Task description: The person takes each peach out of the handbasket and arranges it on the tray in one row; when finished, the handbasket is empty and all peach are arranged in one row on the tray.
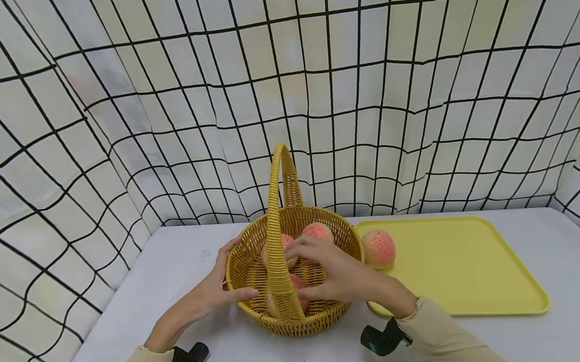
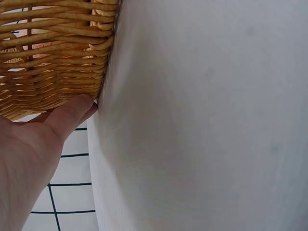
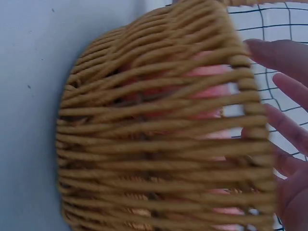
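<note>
A yellow wicker basket with a tall arched handle stands on the table. My left hand holds its left side, thumb over the rim and fingers along the outer wall; the left wrist view has fingertips near the basket's base. Inside lie three pink peaches: one at the back, one at the left and one at the front, partly behind the handle. Over them reaches my right hand, fingers spread apart. Its fingertips overlap the left peach and its thumb the front one.
Just right of the basket, another peach sits on the left part of a yellow tray. A white sheet with black netting rises behind the table and along its left side.
</note>
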`<state>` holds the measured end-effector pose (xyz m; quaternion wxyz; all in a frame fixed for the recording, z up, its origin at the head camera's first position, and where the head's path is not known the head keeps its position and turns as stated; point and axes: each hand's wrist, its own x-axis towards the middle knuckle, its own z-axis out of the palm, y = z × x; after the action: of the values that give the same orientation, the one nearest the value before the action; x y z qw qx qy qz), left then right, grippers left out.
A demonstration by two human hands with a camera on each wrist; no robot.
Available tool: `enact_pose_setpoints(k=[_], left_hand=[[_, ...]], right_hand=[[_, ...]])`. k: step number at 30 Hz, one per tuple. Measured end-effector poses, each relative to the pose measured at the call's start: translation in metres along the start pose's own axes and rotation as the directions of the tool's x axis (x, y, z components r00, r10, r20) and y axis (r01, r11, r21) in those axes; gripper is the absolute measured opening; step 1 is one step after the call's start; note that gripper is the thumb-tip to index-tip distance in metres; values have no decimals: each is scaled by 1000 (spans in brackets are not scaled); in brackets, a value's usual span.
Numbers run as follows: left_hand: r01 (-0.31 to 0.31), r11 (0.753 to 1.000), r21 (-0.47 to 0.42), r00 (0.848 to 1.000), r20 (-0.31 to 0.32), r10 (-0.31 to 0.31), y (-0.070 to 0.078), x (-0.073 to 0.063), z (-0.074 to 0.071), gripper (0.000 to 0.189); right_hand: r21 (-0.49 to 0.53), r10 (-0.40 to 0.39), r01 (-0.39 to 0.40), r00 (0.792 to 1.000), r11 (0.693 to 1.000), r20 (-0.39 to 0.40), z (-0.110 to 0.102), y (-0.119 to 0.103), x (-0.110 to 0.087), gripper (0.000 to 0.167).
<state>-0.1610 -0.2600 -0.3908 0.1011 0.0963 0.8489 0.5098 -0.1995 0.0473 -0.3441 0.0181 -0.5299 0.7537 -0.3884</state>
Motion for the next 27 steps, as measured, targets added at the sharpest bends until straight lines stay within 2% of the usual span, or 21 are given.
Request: enact_pose_setpoints(k=[6, 12, 19, 23, 27], left_hand=[[1, 1000, -1, 1000, -3, -1, 0, 0, 1, 115], [4, 1000, 5, 1000, -1, -4, 1, 1, 1, 114], [0, 1000, 19, 1000, -10, 1, 3, 0, 0, 114], [-4, 1000, 21, 1000, -17, 4, 2, 0, 1, 114], [-4, 1000, 6, 1000, -18, 5, 1, 1, 2, 113]], right_hand=[[4, 47, -48, 990, 999, 135, 16, 10, 9, 55], [-14, 109, -109, 968, 994, 226, 22, 11, 14, 44], [-40, 150, -145, 960, 989, 235, 26, 10, 19, 43], [-38, 151, -146, 958, 989, 245, 26, 10, 20, 48], [-38, 127, -121, 964, 992, 232, 26, 10, 20, 46]])
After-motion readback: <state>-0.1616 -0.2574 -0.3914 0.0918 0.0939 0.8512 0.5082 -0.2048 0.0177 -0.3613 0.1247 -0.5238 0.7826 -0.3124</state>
